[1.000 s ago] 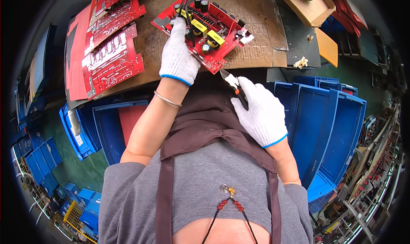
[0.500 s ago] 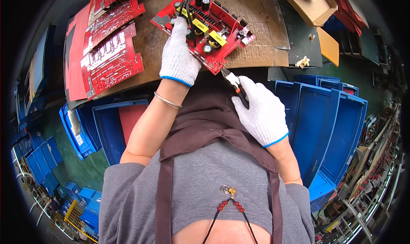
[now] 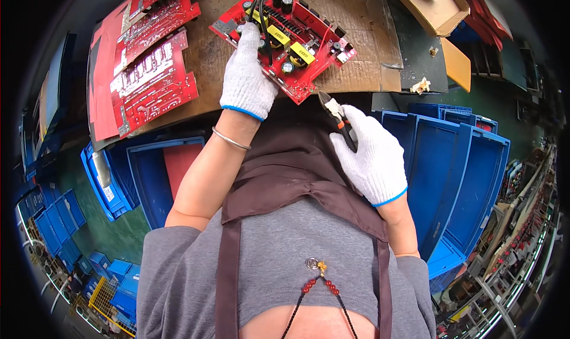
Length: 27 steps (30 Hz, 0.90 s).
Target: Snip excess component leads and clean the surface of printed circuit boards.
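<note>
My left hand is clamped on the populated red circuit board, which sits tilted over the far, middle part of the tabletop, its nearest corner pointing back toward my body. My thumb lies on the board's upper face, close against the looped black cables; the other fingers go underneath, where I cannot see how far they spread. Yellow transformers stand along the board to the right of that thumb, with black capacitors at its far edge.

My right hand is curled around the diagonal cutting pliers, fingers folded over the dark and orange handles, the tool's head aimed far and to the left. Its tip is just beside the near corner of the board, right of it; I cannot tell whether the jaws are parted.

Brown cardboard covers the tabletop. To the left, more red circuit boards lie overlapping; far right is an open cardboard box. Blue crates stand near, to the right of my right hand, and another blue crate is left of my left forearm.
</note>
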Motion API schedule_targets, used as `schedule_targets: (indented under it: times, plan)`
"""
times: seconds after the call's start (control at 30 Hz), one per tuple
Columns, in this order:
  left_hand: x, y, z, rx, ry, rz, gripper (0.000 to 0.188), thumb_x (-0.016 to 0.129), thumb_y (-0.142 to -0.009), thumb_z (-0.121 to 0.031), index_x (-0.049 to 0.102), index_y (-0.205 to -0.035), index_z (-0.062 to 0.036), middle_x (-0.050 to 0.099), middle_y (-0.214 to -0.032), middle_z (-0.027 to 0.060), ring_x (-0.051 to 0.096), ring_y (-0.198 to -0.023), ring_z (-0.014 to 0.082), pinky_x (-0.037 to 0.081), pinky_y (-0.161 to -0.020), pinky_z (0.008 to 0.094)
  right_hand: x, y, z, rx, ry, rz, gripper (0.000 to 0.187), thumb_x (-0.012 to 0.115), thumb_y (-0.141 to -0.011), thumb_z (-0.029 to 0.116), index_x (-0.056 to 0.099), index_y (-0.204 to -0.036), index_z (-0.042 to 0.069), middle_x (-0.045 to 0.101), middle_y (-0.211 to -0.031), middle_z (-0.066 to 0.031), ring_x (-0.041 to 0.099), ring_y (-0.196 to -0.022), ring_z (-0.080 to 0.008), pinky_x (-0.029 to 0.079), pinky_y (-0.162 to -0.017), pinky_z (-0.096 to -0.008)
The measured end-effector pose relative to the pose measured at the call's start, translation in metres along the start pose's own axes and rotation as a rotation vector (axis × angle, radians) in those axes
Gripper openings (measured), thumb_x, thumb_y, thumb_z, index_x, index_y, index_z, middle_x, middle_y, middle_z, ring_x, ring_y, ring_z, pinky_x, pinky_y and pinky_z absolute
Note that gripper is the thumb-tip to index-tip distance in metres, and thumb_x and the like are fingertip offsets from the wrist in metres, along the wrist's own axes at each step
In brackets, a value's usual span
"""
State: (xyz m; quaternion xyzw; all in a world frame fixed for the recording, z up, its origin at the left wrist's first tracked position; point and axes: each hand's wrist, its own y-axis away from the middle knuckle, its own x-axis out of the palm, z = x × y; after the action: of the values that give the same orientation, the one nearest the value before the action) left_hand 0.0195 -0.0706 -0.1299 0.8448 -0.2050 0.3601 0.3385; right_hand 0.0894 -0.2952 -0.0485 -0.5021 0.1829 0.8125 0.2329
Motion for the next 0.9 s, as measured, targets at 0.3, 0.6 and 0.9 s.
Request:
schedule_targets:
  times: [0.3, 0.6, 0.9]
  plan:
    - [0.005, 0.003, 0.001, 0.029, -0.006, 0.003, 0.038, 0.065, -0.104, -0.036, 0.059, -0.128, -0.0068, 0.068, -0.117, 0.0099, 0.071, -0.105, 0.0280, 0.062, -0.089, 0.0503, 0.008, -0.002, 0.002, -0.028, 0.089, 0.026, 0.042, 0.076, -0.089, 0.024, 0.065, -0.128, 0.012, 0.067, -0.089, -0.0115, 0.070, -0.079, -0.0328, 0.057, -0.070, -0.0414]
    - [0.007, 0.007, 0.001, -0.002, -0.033, -0.007, 0.039, 0.063, -0.105, -0.036, 0.058, -0.128, -0.0046, 0.068, -0.118, 0.0115, 0.071, -0.104, 0.0281, 0.062, -0.086, 0.0488, 0.004, -0.010, -0.013, 0.088, 0.044, 0.000, 0.043, 0.078, -0.088, 0.022, 0.067, -0.127, 0.010, 0.071, -0.092, -0.0127, 0.071, -0.079, -0.0303, 0.057, -0.073, -0.0381]
    - [0.005, 0.003, 0.001, 0.043, -0.032, -0.004, 0.043, 0.064, -0.104, -0.036, 0.056, -0.131, -0.0031, 0.068, -0.118, 0.0130, 0.071, -0.107, 0.0287, 0.062, -0.089, 0.0493, 0.000, -0.004, -0.004, -0.018, 0.070, -0.017, 0.043, 0.078, -0.087, 0.020, 0.067, -0.128, 0.012, 0.070, -0.090, -0.0101, 0.070, -0.076, -0.0267, 0.057, -0.070, -0.0362]
